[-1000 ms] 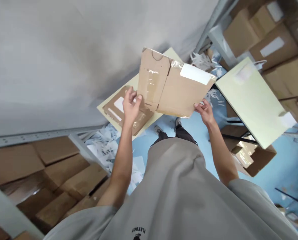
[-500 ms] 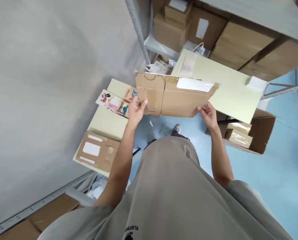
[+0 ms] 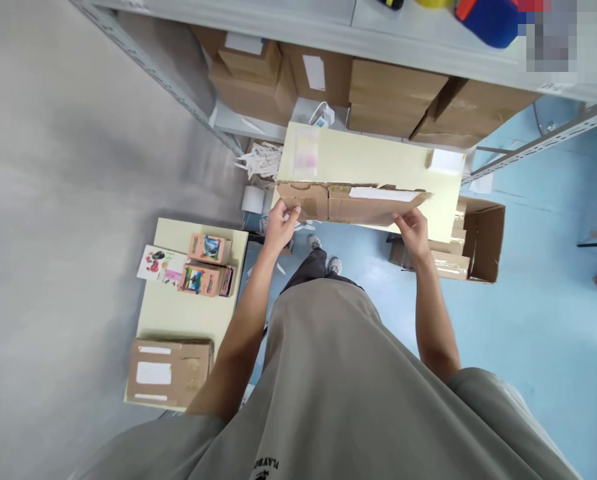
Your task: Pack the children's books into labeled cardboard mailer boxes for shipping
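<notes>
A flattened cardboard box (image 3: 358, 205), brown with a white label along its far edge, is held up in front of me and strongly tilted. My left hand (image 3: 281, 225) pinches its left end, thumb on the near face. At the right end, my right hand (image 3: 411, 230) grips the lower corner between thumb and fingers. Beyond the cardboard lies a pale yellow table (image 3: 378, 153), partly covered by it from this angle. Whether the cardboard touches the tabletop I cannot tell.
Left, a second yellow table (image 3: 178, 317) bears small printed boxes (image 3: 203, 280), a printed sheet (image 3: 155, 263) and a labelled cardboard stack (image 3: 168, 373). A metal shelf (image 3: 308, 27) with cartons (image 3: 398, 93) stands behind. An open carton (image 3: 485, 240) sits on the floor at right.
My body and view have turned toward the table by the shelf. The cardboard has tipped flatter, its face now foreshortened, with both hands still on it.
</notes>
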Motion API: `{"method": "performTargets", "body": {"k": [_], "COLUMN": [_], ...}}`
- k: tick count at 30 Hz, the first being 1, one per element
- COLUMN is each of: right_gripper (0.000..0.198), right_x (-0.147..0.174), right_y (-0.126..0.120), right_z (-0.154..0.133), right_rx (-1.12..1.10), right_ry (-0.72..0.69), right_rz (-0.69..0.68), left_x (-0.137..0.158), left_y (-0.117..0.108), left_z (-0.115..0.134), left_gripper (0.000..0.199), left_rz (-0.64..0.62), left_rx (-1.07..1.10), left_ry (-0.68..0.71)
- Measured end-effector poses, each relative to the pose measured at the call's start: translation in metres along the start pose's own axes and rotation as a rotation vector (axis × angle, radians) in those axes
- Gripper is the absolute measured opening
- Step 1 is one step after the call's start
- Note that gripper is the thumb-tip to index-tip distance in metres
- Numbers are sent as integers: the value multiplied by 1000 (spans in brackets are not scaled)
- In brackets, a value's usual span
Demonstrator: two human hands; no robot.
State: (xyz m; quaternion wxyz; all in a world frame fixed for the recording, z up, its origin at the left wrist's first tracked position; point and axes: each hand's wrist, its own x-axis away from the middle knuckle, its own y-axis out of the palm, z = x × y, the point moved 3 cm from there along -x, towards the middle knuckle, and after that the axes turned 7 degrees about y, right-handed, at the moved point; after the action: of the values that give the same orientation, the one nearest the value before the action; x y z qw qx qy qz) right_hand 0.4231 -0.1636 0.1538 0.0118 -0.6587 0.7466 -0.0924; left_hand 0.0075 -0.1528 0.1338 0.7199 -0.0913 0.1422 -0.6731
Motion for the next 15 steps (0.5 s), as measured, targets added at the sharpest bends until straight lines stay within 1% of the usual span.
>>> {"method": "performTargets", "body": {"k": [6, 10, 13, 15], "right_gripper": [68, 76, 77, 72], "right_x": [-30, -50, -63, -70], "right_y": [-16, -23, -21, -13], "right_z": [14, 20, 23, 25], "right_rx": [91, 86, 58, 61], "right_ry": [102, 173, 209, 247], "right_rz": [94, 167, 188, 172], "left_x": [-68, -121, -158, -178], "left_y": [40, 66, 88, 103], "left_z": [-29, -39, -41, -41], "left_gripper": [39, 32, 32, 34], "left_rz": [-98, -198, -286, -361], "left_rx": [-3, 3, 27, 46], "left_ry": [-31, -59, -61, -46]}}
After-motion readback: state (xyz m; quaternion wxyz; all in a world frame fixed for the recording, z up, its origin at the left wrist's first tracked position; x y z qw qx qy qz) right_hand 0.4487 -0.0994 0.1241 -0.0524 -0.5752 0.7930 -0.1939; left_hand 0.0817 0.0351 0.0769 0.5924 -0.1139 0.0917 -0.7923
